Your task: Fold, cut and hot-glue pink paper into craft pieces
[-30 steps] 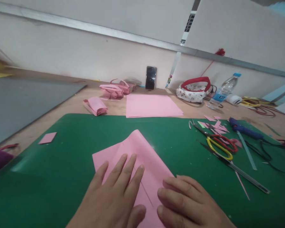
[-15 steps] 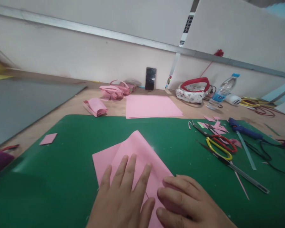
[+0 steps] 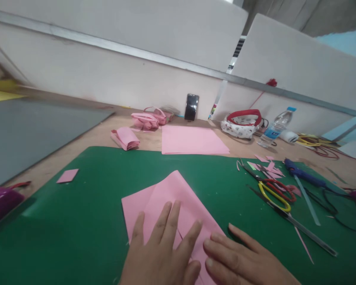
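A folded pink paper (image 3: 172, 190) lies on the green mat (image 3: 86, 221), its rounded top corner pointing away from me. My left hand (image 3: 163, 249) rests flat on it with the fingers spread. On the paper's right folded edge lies my right hand (image 3: 243, 257), its fingers stretched out and one finger apart from the others, touching the mat side. Both hands hide the lower part of the paper. A thin dark line shows on the paper between the hands.
Scissors (image 3: 274, 196), a craft knife (image 3: 311, 231), pink scraps (image 3: 273, 170) and a blue glue gun (image 3: 305, 174) lie at the right. Behind the mat are pink sheets (image 3: 192, 140), folded pink pieces (image 3: 126, 137), a phone (image 3: 191, 107), a pouch (image 3: 240, 126) and a bottle (image 3: 275, 128).
My right hand's fingers have straightened from a curled pose and lie flatter along the folded edge. The raised fold looks flatter. The whole view has shifted slightly.
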A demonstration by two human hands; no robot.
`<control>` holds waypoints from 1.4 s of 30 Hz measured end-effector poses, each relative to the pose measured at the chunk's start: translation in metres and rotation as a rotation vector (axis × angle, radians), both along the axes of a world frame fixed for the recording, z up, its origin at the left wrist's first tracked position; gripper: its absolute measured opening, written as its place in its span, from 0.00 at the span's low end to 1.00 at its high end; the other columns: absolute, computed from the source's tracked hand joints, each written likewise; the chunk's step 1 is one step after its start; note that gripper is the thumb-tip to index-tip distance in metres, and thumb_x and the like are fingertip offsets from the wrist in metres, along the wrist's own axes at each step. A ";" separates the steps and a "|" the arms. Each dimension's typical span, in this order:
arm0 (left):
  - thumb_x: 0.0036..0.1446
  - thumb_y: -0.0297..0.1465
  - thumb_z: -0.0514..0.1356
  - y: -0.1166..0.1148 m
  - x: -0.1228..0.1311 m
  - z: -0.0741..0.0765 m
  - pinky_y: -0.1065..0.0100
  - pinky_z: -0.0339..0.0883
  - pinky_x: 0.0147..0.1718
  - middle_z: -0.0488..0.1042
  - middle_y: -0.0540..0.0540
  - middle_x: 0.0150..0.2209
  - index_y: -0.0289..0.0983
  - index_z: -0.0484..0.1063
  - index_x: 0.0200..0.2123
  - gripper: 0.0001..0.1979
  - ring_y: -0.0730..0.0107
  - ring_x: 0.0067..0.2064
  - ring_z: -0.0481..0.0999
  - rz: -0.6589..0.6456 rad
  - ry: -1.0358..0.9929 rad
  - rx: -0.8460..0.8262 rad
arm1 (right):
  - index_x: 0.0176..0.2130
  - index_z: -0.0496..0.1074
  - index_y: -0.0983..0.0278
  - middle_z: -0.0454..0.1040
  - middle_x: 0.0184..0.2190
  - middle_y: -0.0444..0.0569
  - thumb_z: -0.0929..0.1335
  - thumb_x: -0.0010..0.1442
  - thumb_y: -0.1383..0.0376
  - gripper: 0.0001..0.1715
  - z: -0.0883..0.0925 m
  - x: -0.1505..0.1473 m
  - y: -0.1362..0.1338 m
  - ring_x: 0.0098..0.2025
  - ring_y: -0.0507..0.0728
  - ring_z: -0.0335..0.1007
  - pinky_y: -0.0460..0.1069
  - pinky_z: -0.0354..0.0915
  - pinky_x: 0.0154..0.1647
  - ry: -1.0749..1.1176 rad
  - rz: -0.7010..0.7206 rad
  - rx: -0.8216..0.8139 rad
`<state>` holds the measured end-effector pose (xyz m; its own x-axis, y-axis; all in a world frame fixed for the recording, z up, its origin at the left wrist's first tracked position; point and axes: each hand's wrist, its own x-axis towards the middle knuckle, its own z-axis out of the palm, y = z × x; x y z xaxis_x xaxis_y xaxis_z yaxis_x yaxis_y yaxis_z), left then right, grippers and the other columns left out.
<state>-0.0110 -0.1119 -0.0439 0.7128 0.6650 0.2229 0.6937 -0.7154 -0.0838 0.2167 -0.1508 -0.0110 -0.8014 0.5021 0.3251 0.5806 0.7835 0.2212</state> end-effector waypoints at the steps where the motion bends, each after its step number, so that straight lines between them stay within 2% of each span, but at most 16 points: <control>1: 0.56 0.38 0.53 0.000 0.000 0.001 0.29 0.64 0.38 0.68 0.32 0.56 0.51 0.62 0.58 0.25 0.38 0.56 0.66 -0.005 -0.005 -0.019 | 0.50 0.71 0.58 0.73 0.52 0.37 0.58 0.69 0.58 0.18 -0.003 0.001 0.000 0.57 0.47 0.64 0.49 0.43 0.66 -0.035 0.011 0.020; 7: 0.55 0.37 0.55 -0.001 0.000 0.005 0.29 0.63 0.39 0.69 0.30 0.55 0.51 0.63 0.58 0.25 0.37 0.56 0.66 0.017 -0.033 -0.058 | 0.50 0.72 0.56 0.73 0.52 0.37 0.59 0.68 0.54 0.19 -0.017 0.003 -0.007 0.59 0.49 0.61 0.53 0.37 0.67 -0.160 0.007 0.157; 13: 0.57 0.39 0.53 -0.005 0.002 0.006 0.30 0.63 0.43 0.65 0.37 0.59 0.52 0.64 0.57 0.23 0.39 0.59 0.62 0.058 -0.081 -0.020 | 0.53 0.70 0.58 0.71 0.54 0.41 0.60 0.67 0.54 0.20 -0.014 0.000 -0.015 0.59 0.51 0.62 0.55 0.39 0.67 -0.147 -0.029 0.106; 19: 0.58 0.34 0.49 -0.005 0.002 0.005 0.30 0.62 0.43 0.64 0.41 0.60 0.52 0.65 0.56 0.23 0.41 0.59 0.64 0.048 -0.064 -0.043 | 0.55 0.68 0.59 0.69 0.55 0.41 0.60 0.67 0.54 0.22 -0.010 0.000 -0.020 0.58 0.52 0.64 0.55 0.40 0.66 -0.136 -0.048 0.053; 23: 0.58 0.33 0.48 -0.005 0.003 0.007 0.29 0.61 0.44 0.64 0.40 0.60 0.51 0.65 0.56 0.23 0.41 0.60 0.63 0.066 -0.066 -0.048 | 0.55 0.68 0.58 0.68 0.56 0.39 0.61 0.66 0.55 0.21 -0.009 0.001 -0.023 0.58 0.53 0.64 0.55 0.44 0.66 -0.098 -0.048 0.022; 27: 0.58 0.40 0.51 -0.004 0.004 0.007 0.28 0.61 0.42 0.65 0.37 0.59 0.49 0.67 0.55 0.22 0.36 0.58 0.64 0.051 -0.066 -0.045 | 0.53 0.70 0.57 0.71 0.54 0.38 0.62 0.65 0.54 0.20 -0.008 -0.001 -0.023 0.55 0.51 0.68 0.54 0.45 0.65 -0.064 -0.054 0.056; 29: 0.58 0.43 0.51 -0.004 0.006 0.007 0.29 0.62 0.41 0.66 0.36 0.59 0.48 0.68 0.55 0.22 0.35 0.58 0.64 0.034 -0.065 -0.042 | 0.52 0.71 0.57 0.71 0.53 0.37 0.62 0.65 0.54 0.19 -0.006 -0.002 -0.021 0.54 0.50 0.68 0.53 0.45 0.65 -0.071 -0.051 0.070; 32: 0.58 0.39 0.51 -0.006 0.008 0.005 0.31 0.63 0.44 0.68 0.33 0.57 0.44 0.70 0.53 0.21 0.37 0.59 0.63 0.029 -0.073 0.001 | 0.52 0.70 0.56 0.71 0.53 0.36 0.61 0.66 0.55 0.19 -0.003 -0.002 -0.018 0.54 0.49 0.68 0.53 0.42 0.66 -0.106 -0.031 0.068; 38: 0.61 0.37 0.47 -0.010 0.012 0.004 0.42 0.66 0.50 0.70 0.32 0.55 0.38 0.72 0.51 0.22 0.43 0.59 0.64 0.037 -0.125 0.026 | 0.53 0.70 0.58 0.71 0.53 0.38 0.60 0.67 0.56 0.19 0.005 0.001 -0.014 0.56 0.48 0.65 0.50 0.42 0.66 -0.130 -0.001 -0.008; 42: 0.62 0.37 0.44 -0.008 0.018 0.005 0.42 0.64 0.53 0.67 0.32 0.57 0.36 0.70 0.54 0.24 0.45 0.60 0.63 0.066 -0.146 -0.015 | 0.52 0.70 0.59 0.72 0.52 0.39 0.60 0.67 0.56 0.19 0.022 0.004 -0.009 0.56 0.47 0.65 0.48 0.45 0.65 -0.073 0.064 -0.176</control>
<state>0.0067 -0.1199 -0.0392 0.6286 0.7132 0.3102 0.7429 -0.6686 0.0318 0.2208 -0.1596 0.0107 -0.8515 0.4936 0.1772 0.5162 0.8484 0.1173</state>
